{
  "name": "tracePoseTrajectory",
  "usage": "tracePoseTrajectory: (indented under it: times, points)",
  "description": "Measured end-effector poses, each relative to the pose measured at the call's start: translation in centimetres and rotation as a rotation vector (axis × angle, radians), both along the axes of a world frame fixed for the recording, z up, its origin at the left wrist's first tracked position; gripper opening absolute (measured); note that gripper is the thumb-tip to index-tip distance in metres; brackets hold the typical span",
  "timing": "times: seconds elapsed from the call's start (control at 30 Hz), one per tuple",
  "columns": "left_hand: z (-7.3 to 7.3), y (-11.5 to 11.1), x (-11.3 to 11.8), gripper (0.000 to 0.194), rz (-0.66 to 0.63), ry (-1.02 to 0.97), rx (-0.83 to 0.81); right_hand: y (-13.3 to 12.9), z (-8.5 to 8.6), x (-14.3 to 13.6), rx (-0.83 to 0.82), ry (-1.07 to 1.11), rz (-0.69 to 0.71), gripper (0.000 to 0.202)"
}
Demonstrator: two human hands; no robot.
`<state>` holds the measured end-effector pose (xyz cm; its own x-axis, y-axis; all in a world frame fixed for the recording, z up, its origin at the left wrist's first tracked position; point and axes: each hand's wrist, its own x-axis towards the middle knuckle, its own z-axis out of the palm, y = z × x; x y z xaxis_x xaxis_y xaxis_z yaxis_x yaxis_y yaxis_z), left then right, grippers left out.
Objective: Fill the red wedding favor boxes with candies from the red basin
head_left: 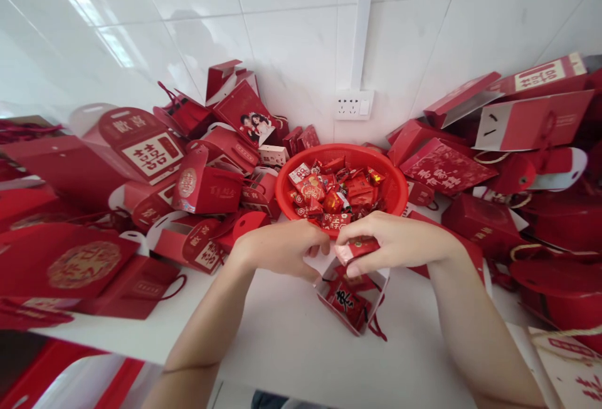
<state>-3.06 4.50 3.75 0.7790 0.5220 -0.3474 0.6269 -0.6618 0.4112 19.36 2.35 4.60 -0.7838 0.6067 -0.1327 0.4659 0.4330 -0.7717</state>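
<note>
A small open gift box [325,299] with a red cord stands on the white table, its opening facing up. Inside lie red wrapped snack packets [348,302], one with a large black character. My left hand [285,249] is at the box's far left corner, fingers curled and thumb against the edge, gripping it there. Above the box's far side, my right hand [399,243] pinches a shiny red snack packet [358,249] between thumb and fingers. Just behind both hands sits a red plastic basket [399,192] with many wrapped sweets [336,192] in it.
Red gift boxes [207,183] crowd the table's left side, with a larger red bag [84,265] nearer me. More red boxes and bags [503,227] are piled on the right. A socket [353,106] is on the tiled wall behind the basket. The white table [277,334] shows in front.
</note>
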Motion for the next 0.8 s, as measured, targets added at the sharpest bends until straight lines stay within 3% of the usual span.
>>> tracePoseTrajectory:
  times: [0.17,0.3,0.43,0.6,0.73,0.8]
  points:
    - [-0.1,0.0,-0.1,0.029,-0.004,-0.012,-0.013,-0.3,0.2,0.3,0.065,0.073,-0.165,0.018]
    - [0.0,-0.1,0.0,0.032,-0.006,-0.007,-0.007,-0.8,0.7,0.3,0.082,0.082,-0.183,0.013]
    - [0.0,-0.3,0.0,0.031,0.000,0.007,0.007,-1.6,0.5,-0.4,0.116,-0.051,-0.208,0.014]
    - [0.2,-0.4,0.1,0.032,-0.010,-0.015,-0.001,-2.5,0.0,-1.4,0.205,-0.184,-0.166,0.009]
    - [0.3,-0.3,0.0,0.028,-0.020,-0.044,-0.034,-2.7,0.0,-1.7,0.278,-0.155,-0.147,0.008]
    - [0.3,-0.2,-0.1,0.024,-0.023,-0.045,-0.043,-2.7,0.0,-1.7,0.286,-0.123,-0.071,0.008]
